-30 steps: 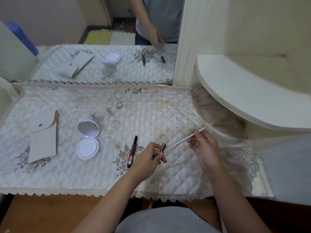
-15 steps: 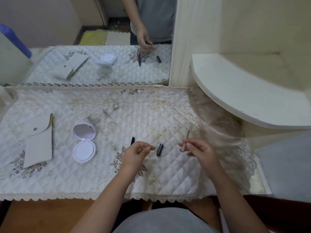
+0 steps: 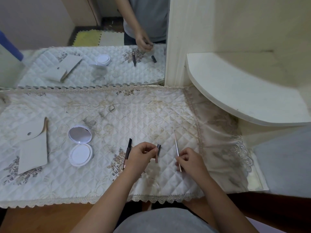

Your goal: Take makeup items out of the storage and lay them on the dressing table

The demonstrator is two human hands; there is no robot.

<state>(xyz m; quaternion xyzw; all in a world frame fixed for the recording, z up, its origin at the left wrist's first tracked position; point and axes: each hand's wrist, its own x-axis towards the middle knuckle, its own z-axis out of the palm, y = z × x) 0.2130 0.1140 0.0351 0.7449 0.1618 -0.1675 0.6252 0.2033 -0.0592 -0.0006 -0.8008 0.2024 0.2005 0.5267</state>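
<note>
- Right hand [image 3: 191, 161] pinched a thin, pale pencil [image 3: 176, 147], tip pointing away.
- Left hand [image 3: 140, 154] curled, fingertips at a short dark tube [image 3: 158, 153] lying on the bench [image 3: 101, 182]; grip unclear.

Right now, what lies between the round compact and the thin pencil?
In the head view: a dark makeup pen, the left hand and a short tube.

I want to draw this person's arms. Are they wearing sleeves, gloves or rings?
No gloves. The left hand and right hand are bare, and both forearms are bare up to the bottom edge of the picture, so no sleeves show. I can see no rings, watch or bracelet. A grey shirt covers the body below.
</note>
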